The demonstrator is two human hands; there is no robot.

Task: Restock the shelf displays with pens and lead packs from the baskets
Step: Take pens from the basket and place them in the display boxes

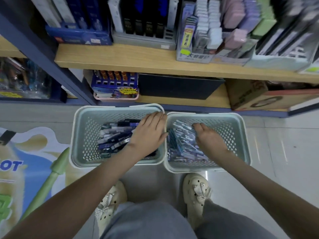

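Observation:
Two pale green perforated baskets stand side by side on the floor below the shelf. The left basket [82,135] holds dark blue and white packs [114,137]. The right basket [238,135] holds a pile of clear-wrapped bluish pens [181,145]. My left hand [150,130] lies flat inside the left basket at its right wall, fingers spread, nothing visibly gripped. My right hand [208,137] reaches down into the right basket, fingers curled onto the pens; whether it grips any is hidden.
The wooden shelf [120,57] above carries display boxes of pens and lead packs [193,35]. The lower shelf has a blue pen display [114,83], a dark bin [177,86] and a cardboard box [255,95]. A floor poster [25,161] lies left; my feet are behind the baskets.

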